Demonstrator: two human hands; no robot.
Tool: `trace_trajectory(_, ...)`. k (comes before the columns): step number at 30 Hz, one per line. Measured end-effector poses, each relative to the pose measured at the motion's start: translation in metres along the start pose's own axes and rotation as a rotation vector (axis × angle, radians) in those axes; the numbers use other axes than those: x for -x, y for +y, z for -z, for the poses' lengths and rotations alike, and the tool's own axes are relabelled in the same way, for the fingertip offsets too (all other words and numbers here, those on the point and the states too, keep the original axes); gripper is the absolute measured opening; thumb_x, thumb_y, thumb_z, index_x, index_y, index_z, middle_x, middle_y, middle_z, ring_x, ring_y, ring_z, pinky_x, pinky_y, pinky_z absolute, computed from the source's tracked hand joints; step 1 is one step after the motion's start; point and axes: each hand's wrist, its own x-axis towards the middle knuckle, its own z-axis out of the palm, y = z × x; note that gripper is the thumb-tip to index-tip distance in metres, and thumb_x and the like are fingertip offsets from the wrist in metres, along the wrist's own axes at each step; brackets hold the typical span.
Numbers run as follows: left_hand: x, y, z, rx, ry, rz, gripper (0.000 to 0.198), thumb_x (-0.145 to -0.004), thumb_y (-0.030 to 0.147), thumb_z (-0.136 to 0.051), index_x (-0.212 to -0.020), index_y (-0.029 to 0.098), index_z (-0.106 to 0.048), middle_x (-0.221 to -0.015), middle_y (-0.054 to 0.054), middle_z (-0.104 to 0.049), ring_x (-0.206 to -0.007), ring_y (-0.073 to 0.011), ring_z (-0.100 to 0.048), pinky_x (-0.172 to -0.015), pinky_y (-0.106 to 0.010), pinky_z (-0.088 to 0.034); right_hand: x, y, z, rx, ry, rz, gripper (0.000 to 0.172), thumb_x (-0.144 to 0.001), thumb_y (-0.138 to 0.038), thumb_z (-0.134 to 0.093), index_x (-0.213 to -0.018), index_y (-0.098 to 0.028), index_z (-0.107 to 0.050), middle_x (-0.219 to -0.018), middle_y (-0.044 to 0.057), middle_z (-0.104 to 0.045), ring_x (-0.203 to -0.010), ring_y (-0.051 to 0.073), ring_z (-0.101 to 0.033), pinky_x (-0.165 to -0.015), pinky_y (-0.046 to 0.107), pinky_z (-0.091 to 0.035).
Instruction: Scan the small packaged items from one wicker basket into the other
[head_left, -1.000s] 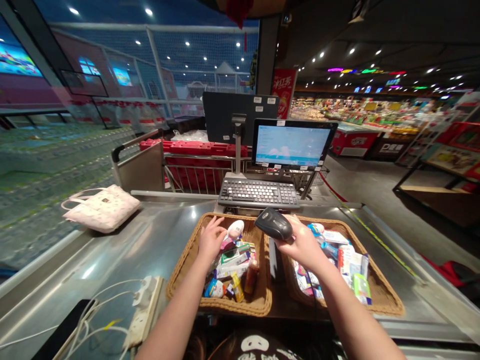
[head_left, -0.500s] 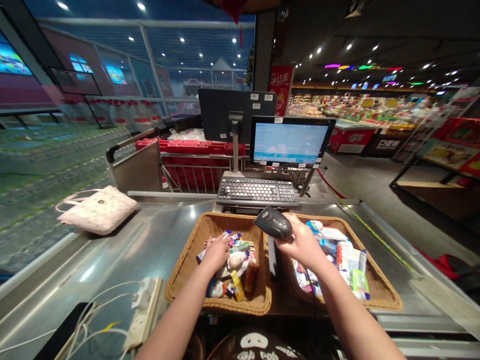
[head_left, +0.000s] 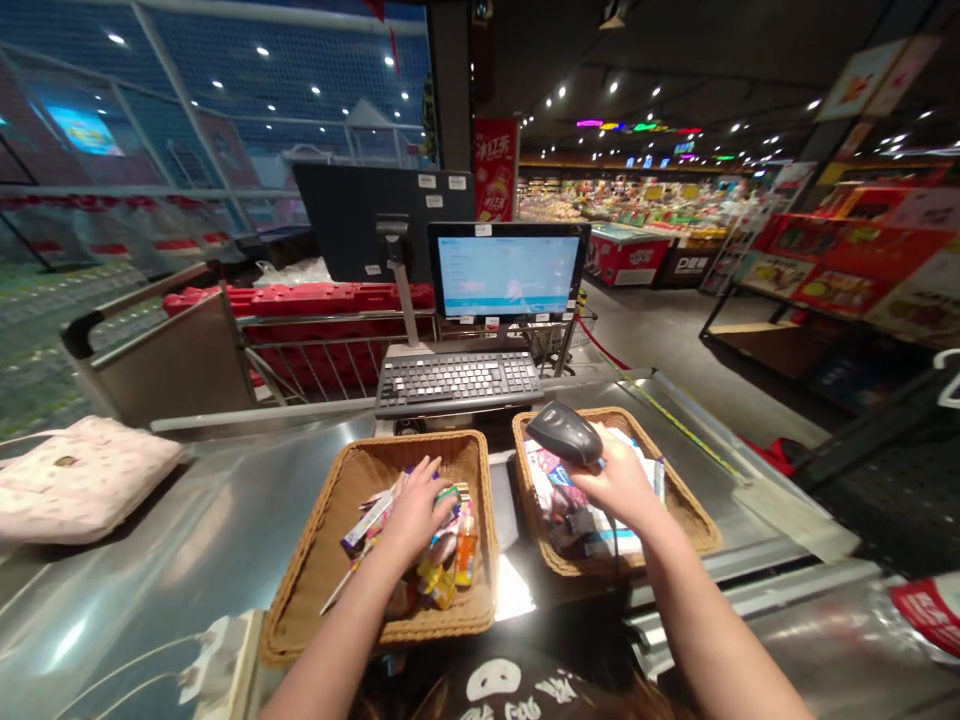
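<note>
Gripping a barcode scanner, right hand closed round it; left hand, fingers spread on packets in a wicker basket. Steel counter beneath.

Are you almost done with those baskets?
Maybe about halfway. The right basket looks done, piled with packets. In hand: the right hand holds a scanner, and the left hand rests on items in the left basket. Left: those items, like an orange bottle.

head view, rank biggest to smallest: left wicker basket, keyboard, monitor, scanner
1. left wicker basket
2. keyboard and monitor: they look about equal, so I can't rank them
3. scanner, held in the right hand, smallest even though it sits nearer the camera
</note>
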Motion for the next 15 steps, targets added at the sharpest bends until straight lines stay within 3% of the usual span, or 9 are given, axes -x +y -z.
trace_trajectory(5, -0.022, 0.067, -0.014, 0.061, -0.042, -0.263, 0.028, -0.085, 0.036, -0.061, -0.109, 0.025, -0.068, -0.149, -0.009, -0.044, -0.142, -0.0312, -0.032, -0.115, -0.063, -0.018, 0.014, 0.032, 0.03, 0.041, 0.118, -0.089, 0.028, -0.071, -0.025, -0.063, -0.099, -0.019, -0.065, -0.101, 0.007, -0.069, -0.094, 0.027, -0.065, -0.084, 0.039, -0.052)
trace_trajectory(10, -0.042, 0.137, -0.041, 0.019, -0.111, -0.592, 0.036, -0.08, 0.04, -0.067, -0.113, 0.025, -0.066, -0.149, -0.011, -0.043, -0.142, -0.0341, -0.029, -0.115, -0.065, -0.015, 0.026, 0.051, 0.052, 0.107, 0.17, -0.101, 0.017, -0.074, -0.029, -0.061, -0.087, -0.02, -0.067, -0.093, 0.007, -0.069, -0.091, 0.026, -0.064, -0.087, 0.043, -0.051)
trace_trajectory(15, -0.059, 0.175, -0.076, -0.097, -0.184, -0.786, 0.029, -0.076, 0.038, -0.069, -0.099, 0.022, -0.071, -0.143, -0.014, -0.049, -0.139, -0.0357, -0.033, -0.116, -0.063, -0.009, 0.034, 0.063, 0.066, 0.116, 0.189, -0.145, 0.023, -0.073, -0.029, -0.061, -0.093, -0.019, -0.067, -0.096, 0.008, -0.069, -0.097, 0.027, -0.064, -0.09, 0.044, -0.05)
